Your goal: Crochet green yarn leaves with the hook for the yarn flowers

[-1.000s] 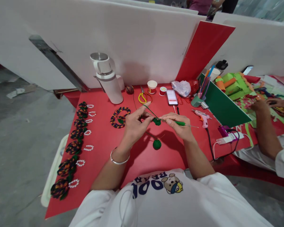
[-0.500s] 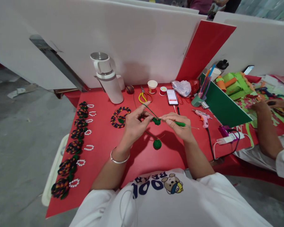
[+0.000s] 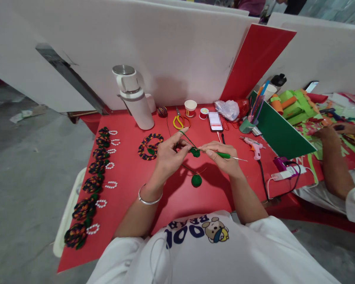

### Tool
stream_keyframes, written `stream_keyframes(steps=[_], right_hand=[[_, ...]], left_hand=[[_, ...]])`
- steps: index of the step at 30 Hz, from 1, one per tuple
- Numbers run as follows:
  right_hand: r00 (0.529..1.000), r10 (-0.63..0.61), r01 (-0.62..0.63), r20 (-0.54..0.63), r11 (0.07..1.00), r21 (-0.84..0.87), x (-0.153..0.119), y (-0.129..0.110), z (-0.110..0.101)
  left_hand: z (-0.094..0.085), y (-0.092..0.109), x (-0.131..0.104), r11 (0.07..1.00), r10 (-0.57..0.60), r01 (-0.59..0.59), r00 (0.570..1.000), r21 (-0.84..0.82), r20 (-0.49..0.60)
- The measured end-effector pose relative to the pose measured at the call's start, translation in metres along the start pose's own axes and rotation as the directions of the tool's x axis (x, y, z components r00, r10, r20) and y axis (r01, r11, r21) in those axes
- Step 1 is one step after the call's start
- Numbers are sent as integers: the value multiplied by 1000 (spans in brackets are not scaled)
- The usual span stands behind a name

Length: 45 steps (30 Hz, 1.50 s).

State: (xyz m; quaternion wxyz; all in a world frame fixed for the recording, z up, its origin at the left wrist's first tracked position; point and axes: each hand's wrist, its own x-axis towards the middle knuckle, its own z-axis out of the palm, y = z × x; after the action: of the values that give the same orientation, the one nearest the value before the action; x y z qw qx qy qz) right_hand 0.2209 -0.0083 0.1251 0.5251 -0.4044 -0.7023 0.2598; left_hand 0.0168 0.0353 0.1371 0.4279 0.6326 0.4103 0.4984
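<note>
Between my hands hangs a small piece of green crochet (image 3: 196, 152). My left hand (image 3: 172, 150) pinches its edge, and a strand of green yarn (image 3: 187, 137) runs taut over the raised index finger. My right hand (image 3: 224, 157) is closed round the green handle of a crochet hook (image 3: 224, 155), whose working tip meets the crochet. A thin metal end sticks out on the right. Below my hands, a ball of green yarn (image 3: 197, 180) rests on the red table (image 3: 183, 209). A multicoloured braided loop (image 3: 142, 146) with a green piece lies left of my left hand.
Several dark knitted pieces (image 3: 93, 184) and bead loops (image 3: 111, 184) line the left edge. Behind stand a white flask (image 3: 137, 106), scissors (image 3: 178, 121), a paper cup (image 3: 190, 108) and a phone (image 3: 215, 121). A pink glue gun (image 3: 254, 147) lies right. Another person's arm (image 3: 333, 165) is beyond the green divider (image 3: 284, 130).
My right hand and the hook have shifted very slightly to the left. My left hand keeps its hold on the green crochet, almost unmoved.
</note>
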Motion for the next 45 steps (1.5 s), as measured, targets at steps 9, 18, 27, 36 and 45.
stream_keyframes(steps=[9, 18, 27, 36, 45], right_hand=[[992, -106, 101, -74, 993, -57, -2, 1, 7], [978, -192, 178, -76, 971, -160, -5, 2, 19], [976, -186, 152, -113, 954, -259, -11, 0, 28], [837, -534, 424, -121, 772, -474, -14, 9, 33], [887, -435, 463, 158, 837, -293, 4, 4, 0]], left_hand=[[0, -1, 1, 1000, -25, 25, 1000, -15, 10], [1, 1, 3, 980, -97, 98, 995, -175, 16], [4, 7, 1, 956, -121, 115, 993, -271, -7], [-7, 6, 8, 666, -331, 497, 865, -555, 377], [-17, 3, 12, 728, -328, 481, 870, -489, 367]])
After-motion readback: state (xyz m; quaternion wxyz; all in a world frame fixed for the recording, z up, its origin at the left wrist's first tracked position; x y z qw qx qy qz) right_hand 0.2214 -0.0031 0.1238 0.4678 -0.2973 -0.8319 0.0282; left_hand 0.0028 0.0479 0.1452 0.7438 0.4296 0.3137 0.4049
